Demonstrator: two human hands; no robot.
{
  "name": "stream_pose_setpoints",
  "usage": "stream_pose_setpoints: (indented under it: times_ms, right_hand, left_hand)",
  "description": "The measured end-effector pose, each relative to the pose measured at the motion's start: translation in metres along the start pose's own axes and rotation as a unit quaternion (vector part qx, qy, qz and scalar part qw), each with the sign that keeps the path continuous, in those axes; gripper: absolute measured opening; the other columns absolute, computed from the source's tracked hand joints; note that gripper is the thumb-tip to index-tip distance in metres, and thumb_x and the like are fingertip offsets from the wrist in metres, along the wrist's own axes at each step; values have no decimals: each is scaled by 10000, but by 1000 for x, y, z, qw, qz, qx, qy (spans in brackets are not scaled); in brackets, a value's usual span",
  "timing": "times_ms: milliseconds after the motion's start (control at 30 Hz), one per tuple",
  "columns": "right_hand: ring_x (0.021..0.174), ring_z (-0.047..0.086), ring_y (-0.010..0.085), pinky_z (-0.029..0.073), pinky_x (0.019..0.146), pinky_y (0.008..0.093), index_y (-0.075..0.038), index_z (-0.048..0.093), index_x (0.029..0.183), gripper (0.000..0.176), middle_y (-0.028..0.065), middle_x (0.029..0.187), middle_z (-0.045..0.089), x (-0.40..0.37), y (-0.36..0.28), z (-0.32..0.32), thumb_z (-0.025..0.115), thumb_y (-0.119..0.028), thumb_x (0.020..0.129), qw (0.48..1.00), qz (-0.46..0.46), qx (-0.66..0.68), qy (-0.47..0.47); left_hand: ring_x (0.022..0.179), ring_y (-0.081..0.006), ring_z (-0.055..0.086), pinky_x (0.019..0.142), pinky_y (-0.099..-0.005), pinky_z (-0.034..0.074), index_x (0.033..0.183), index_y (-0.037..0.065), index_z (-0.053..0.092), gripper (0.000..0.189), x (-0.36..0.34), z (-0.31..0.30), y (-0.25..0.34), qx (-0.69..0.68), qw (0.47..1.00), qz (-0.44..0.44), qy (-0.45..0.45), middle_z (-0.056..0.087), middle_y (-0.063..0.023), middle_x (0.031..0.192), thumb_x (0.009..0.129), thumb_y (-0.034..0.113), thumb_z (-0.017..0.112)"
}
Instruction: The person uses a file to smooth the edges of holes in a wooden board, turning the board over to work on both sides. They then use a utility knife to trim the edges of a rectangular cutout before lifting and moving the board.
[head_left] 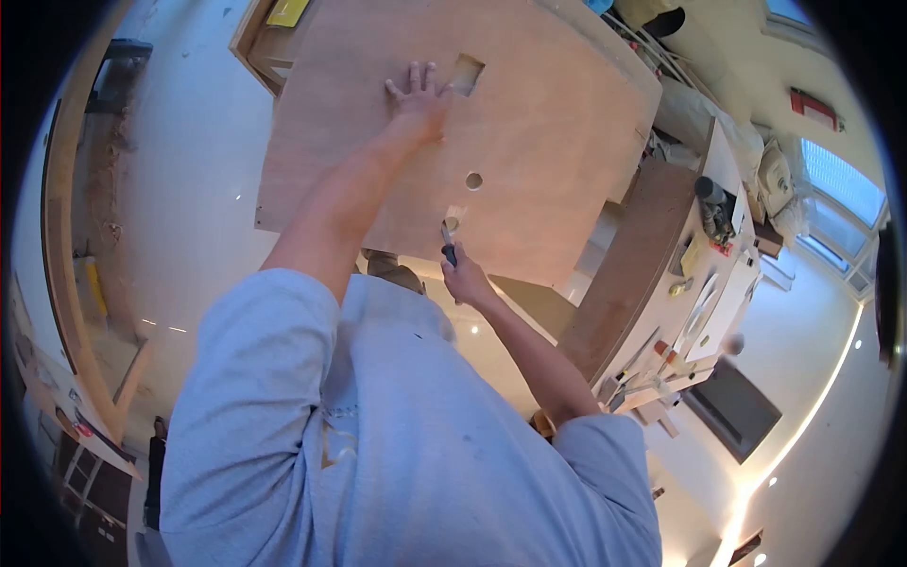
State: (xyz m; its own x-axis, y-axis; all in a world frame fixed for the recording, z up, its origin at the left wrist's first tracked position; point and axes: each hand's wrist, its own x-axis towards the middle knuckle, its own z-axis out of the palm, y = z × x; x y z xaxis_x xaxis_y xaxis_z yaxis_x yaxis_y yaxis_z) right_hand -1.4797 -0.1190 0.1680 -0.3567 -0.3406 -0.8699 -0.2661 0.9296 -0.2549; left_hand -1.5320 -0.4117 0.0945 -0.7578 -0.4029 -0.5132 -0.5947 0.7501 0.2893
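Observation:
A wide light-brown wooden panel [557, 132] lies in front of me, with a rectangular cutout [466, 75] and a small round hole [474, 180]. My left hand [419, 102] rests flat on it, fingers spread, just left of the cutout. Near the panel's close edge, my right hand [464, 277] is closed around a dark-handled tool with a narrow metal blade [448, 244]. The blade tip overlaps a pale patch [453, 219] on the panel, below the round hole. The tool's exact kind I cannot tell.
On the right a workbench [694, 283] carries scattered tools and a dark cylindrical object [710, 191]. A brown board [628, 269] runs along its near side. A yellow item [287, 11] sits beyond the panel's far left corner. Wood framing [61, 227] stands at far left.

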Motion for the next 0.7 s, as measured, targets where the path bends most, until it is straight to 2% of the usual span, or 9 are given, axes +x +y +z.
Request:
stream_pose_setpoints:
  times_ms: [33,67,133,200,300,400,500,600,700]
  right_hand:
    - [532,571,221,472,497,359,-174,379,1469,460,104,641,529,16,18,1,441,-217,1015,986,-55,-149,48]
    - [556,595,243,489,522,370,-176,385,1473,469,124,651,550,27,26,-2,451,-209,1010,946,-108,-290,97]
    - [673,657,261,493,550,426,-141,433,1450,464,187,822,635,-10,-4,-68,456,-141,987,890,-137,-434,5]
    - [643,626,227,473,534,383,-160,520,1401,432,113,770,605,-60,-30,-103,468,-134,973,823,-192,-528,85]
    - [603,591,188,446,513,330,-176,534,1393,441,54,736,575,-95,-34,-111,492,-139,956,709,-208,-666,103]
    - [624,606,177,446,502,327,-181,535,1391,428,47,742,588,-43,0,-90,491,-145,967,756,-223,-605,110]
    - [639,619,181,453,506,327,-183,513,1417,442,41,734,595,-4,-15,-68,485,-141,977,725,-219,-642,117]
    - [652,633,187,472,527,328,-166,510,1410,431,44,744,618,-51,-42,-103,487,-143,980,764,-196,-610,85]
    - [651,639,204,486,542,355,-171,507,1412,444,63,765,632,-73,-34,-121,495,-152,969,794,-167,-583,35]
  left_hand:
    - [1489,-447,-50,1065,-784,149,1551,226,258,1057,-2,-4,0,3,1000,-2,-7,-15,-171,1638,696,404,852]
    - [1489,-446,-48,1068,-781,149,1552,225,255,1061,-2,-8,-2,9,1000,-2,-15,-14,-170,1639,694,404,853]
    - [1490,-445,-50,1067,-781,149,1552,222,255,1061,-2,-5,-3,1,1000,0,-5,-12,-168,1639,695,405,853]
    - [1490,-442,-52,1065,-783,146,1553,219,252,1064,-1,-1,-3,-6,1000,8,6,-12,-166,1640,696,408,852]
    - [1491,-440,-53,1057,-790,145,1555,227,242,1070,-1,6,-9,-2,1000,16,15,-19,-168,1640,695,413,851]
    - [1491,-442,-47,1047,-795,151,1553,245,241,1070,3,11,-4,4,1000,16,13,-22,-176,1638,690,409,851]
    - [1492,-440,-42,1053,-792,147,1552,234,245,1058,5,5,-8,1,1000,-2,14,-17,-168,1639,699,405,847]
    - [1492,-438,-51,1061,-788,141,1557,227,230,1053,-1,0,-4,2,1000,4,2,-25,-161,1641,717,405,839]
    - [1491,-437,-59,1057,-791,138,1558,241,228,1065,4,5,-1,4,1000,-2,1,-25,-163,1641,706,415,843]
